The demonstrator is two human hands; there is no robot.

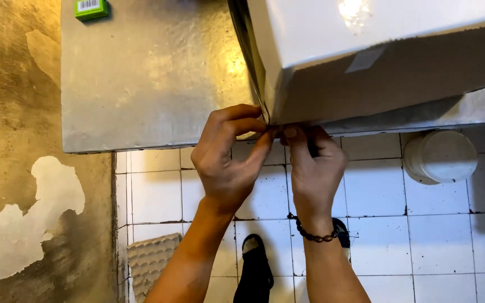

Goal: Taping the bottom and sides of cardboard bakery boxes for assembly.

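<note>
1. Tiled floor [439, 235] and a stained wall [18, 112] are seen below a metal counter [147, 78]; a white bucket [442, 156] sits at 3 o'clock, a green box [91, 8] at 11.
2. A cardboard box [377, 62] rests on the counter at 1 o'clock, its long axis running left to right, one corner pointed at the hands.
3. That corner is pinched by the left hand [228, 163] and right hand [312, 168], fingers narrowed on a thin strip, likely tape.
4. Step judged: corner edge being worked; a firm pinch is called for next.

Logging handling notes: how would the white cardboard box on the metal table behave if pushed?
The white cardboard box probably slides easily on the smooth metal table. Its corner overhangs the edge where both hands pinch it, so it may tip. Walls likely flex.
</note>
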